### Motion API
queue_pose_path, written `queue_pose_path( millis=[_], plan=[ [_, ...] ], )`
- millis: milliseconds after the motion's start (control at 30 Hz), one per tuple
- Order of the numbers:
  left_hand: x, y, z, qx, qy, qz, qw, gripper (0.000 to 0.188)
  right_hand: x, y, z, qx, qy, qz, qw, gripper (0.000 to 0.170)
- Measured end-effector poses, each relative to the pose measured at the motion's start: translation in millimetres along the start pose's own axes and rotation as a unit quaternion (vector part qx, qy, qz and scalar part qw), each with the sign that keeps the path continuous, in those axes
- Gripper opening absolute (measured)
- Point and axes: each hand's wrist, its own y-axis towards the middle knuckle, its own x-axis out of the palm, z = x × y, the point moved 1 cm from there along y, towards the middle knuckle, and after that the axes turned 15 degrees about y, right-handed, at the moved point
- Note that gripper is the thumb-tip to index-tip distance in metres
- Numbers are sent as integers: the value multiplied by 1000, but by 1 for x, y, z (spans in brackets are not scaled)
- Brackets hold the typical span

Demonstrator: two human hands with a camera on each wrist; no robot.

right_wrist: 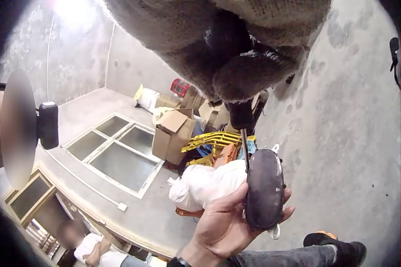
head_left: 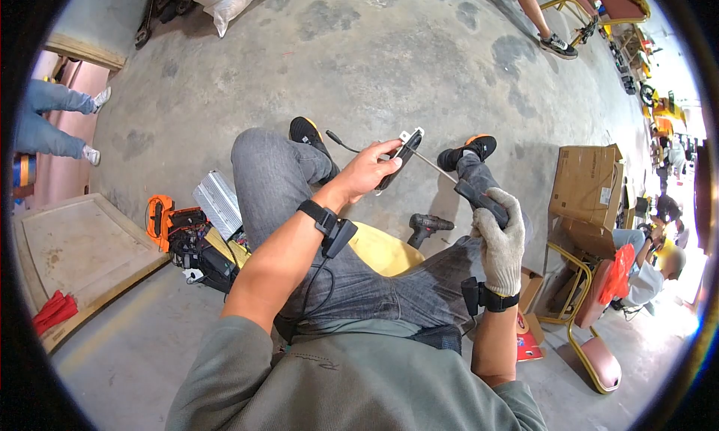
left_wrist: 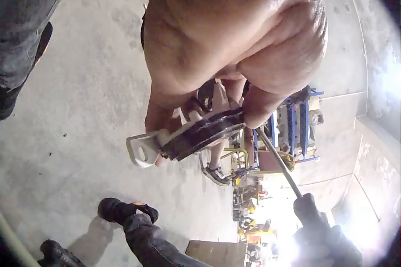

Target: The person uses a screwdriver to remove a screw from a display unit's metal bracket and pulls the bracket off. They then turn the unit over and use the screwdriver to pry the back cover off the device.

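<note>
My bare left hand (head_left: 359,172) holds a black oval plastic unit (right_wrist: 264,190) between thumb and fingers, above the floor between my knees. The unit has a pale bracket (left_wrist: 143,150) with a hole at one end. A short black cable with a plug (head_left: 335,137) sticks out beyond the hand in the head view. In a knitted glove, my right hand (head_left: 500,244) grips the black handle of a screwdriver (head_left: 479,200). Its long metal shaft (left_wrist: 280,162) points at the unit, with the tip right at its edge.
A cordless drill (head_left: 428,227) lies between my legs near a yellow surface (head_left: 378,247). To the left are an orange-and-black assembly with wires (head_left: 187,232), a silver finned box (head_left: 219,202) and a wooden panel (head_left: 82,240). Cardboard boxes (head_left: 588,184) and a chair (head_left: 592,311) stand right.
</note>
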Motion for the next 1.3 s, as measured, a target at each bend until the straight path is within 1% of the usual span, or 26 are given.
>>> queue_pose_path(
  millis=[133, 200, 333, 567, 667, 733, 767, 867, 933, 967, 1033, 1067, 1133, 1167, 1233, 1267, 1300],
  plan=[
    [0, 0, 1, -6, 9, -6, 1000, 52, 1, 0, 0, -3, 3, 2, 1000, 36],
    [0, 0, 0, 5, -14, 1, 1000, 50, 0, 0, 1, -7, 9, 1, 1000, 36],
    [1, 0, 0, 12, -20, -1, 1000, 50, -1, 1, 3, -8, 15, -1, 1000, 35],
    [1, -1, 1, 12, -23, -16, 1000, 53, 2, -1, 3, -10, 12, 9, 1000, 34],
    [2, -2, 1, 10, -18, -11, 1000, 53, 2, -2, 6, -17, -18, 13, 1000, 36],
    [1, -2, 2, 10, -21, -7, 1000, 53, 5, -3, 6, -45, -40, 9, 998, 39],
    [0, -2, 2, 4, -20, -4, 1000, 53, 4, -3, 8, -45, -39, 8, 998, 39],
    [0, -2, 1, 0, -18, -2, 1000, 52, 0, 0, 13, -47, -45, -17, 998, 40],
    [-1, -2, 0, 0, -17, -1, 1000, 52, -2, 3, 12, 25, -14, -6, 1000, 39],
    [-1, -2, 1, -1, 0, -1, 1000, 52, -1, 3, 12, 25, -14, -6, 1000, 39],
    [-1, -2, 3, -1, 17, -2, 1000, 53, 1, 4, 12, 103, 27, 25, 994, 39],
    [-1, -2, 4, -5, 30, 3, 1000, 54, 1, 4, 16, 103, 28, 24, 994, 39],
    [-2, -3, 5, -10, 43, 8, 999, 54, -1, 3, 31, -6, -25, 26, 999, 42],
    [-2, -3, 4, -13, 51, 11, 999, 54, -2, 5, 36, -6, -25, 26, 999, 42],
    [-2, -2, 4, -16, 59, 13, 998, 55, -6, 7, 42, -42, -50, 23, 998, 49],
    [-2, -3, 6, -21, 73, 14, 997, 54, -8, 8, 39, -42, -51, 24, 998, 49],
    [-2, -3, 7, -26, 87, 16, 996, 54, -9, 11, 36, 32, -9, 28, 999, 51]
  ],
)
